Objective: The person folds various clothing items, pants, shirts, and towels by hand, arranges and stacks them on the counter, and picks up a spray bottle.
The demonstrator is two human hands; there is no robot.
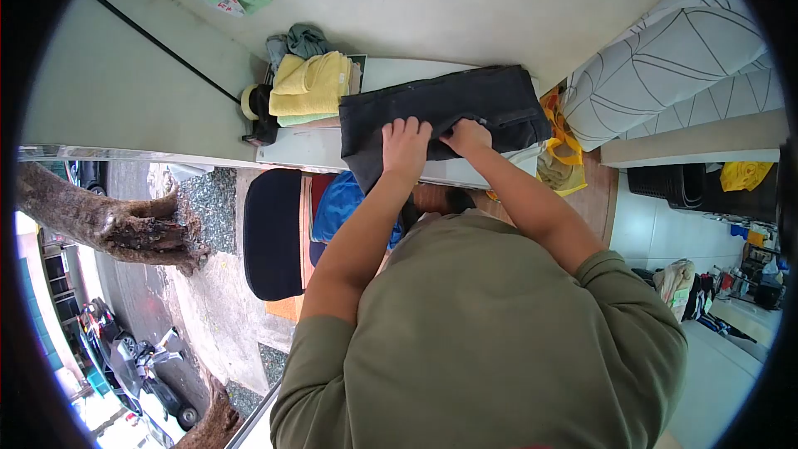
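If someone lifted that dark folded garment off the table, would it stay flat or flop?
The dark grey folded garment would probably flop: its edge already droops over the white table. It looks like thick fabric, so likely fairly heavy, and unlikely to slip.

Dark folded trousers lie on white worktop. Left hand presses flat on the fabric; right hand pinches a fold just beside it. Yellow towel stacked near the trousers' left end. Patterned pillow at right.
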